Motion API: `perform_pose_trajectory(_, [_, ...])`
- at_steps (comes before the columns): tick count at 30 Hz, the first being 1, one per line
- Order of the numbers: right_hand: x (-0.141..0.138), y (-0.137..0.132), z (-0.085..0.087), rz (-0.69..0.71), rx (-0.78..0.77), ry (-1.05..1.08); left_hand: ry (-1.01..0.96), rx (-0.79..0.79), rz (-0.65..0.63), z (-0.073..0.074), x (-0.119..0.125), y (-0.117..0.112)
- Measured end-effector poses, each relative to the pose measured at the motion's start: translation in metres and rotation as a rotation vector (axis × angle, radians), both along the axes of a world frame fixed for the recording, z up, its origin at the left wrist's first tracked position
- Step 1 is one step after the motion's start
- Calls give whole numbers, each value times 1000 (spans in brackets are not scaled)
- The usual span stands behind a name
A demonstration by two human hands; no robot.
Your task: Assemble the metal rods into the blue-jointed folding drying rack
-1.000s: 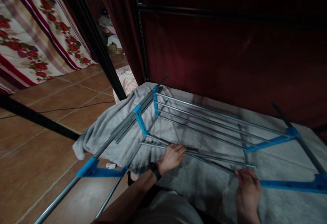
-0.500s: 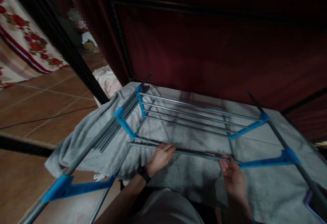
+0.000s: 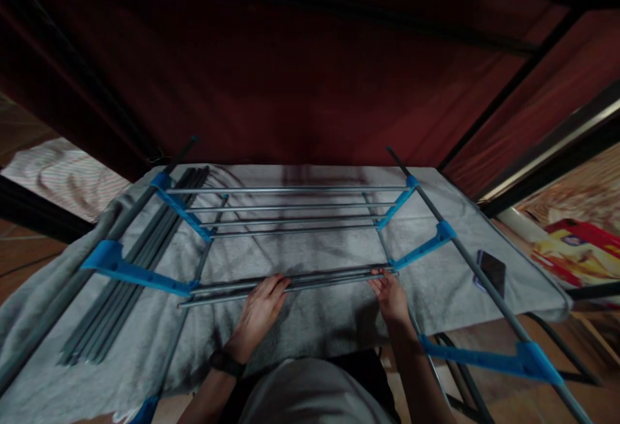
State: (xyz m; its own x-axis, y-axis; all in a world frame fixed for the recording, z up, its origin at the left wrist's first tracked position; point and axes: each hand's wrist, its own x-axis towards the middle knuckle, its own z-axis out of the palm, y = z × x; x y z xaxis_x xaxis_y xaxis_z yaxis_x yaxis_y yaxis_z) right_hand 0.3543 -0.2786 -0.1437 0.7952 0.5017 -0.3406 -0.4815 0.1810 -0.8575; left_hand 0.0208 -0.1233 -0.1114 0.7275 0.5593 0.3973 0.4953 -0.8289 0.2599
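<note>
Your left hand [image 3: 264,301] is curled over a loose tube [image 3: 217,299] along the near side of the rack [image 3: 290,190]; your right hand [image 3: 390,295] pinches that tube's right end. A tube bundle [image 3: 113,311] lies under the rack's left side, a phone [image 3: 493,272] by its right.

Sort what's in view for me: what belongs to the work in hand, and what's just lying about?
In the work:
left hand and right hand, holding a metal rod
frame with blue brackets
rod bundle, probably

Lying about:
phone
red-and-yellow package
</note>
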Motion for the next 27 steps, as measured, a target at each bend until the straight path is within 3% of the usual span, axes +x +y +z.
perform_pose_trajectory(8, [-8, 3, 15, 18, 18, 23, -38, -10, -12, 1, -3, -7])
perform_pose_trajectory(19, [-15, 5, 18, 39, 4, 37, -34, 13, 82, -11, -22, -9])
perform_pose_trajectory(27, [-13, 5, 22, 88, 55, 1, 36, 36, 125, -7, -23, -16])
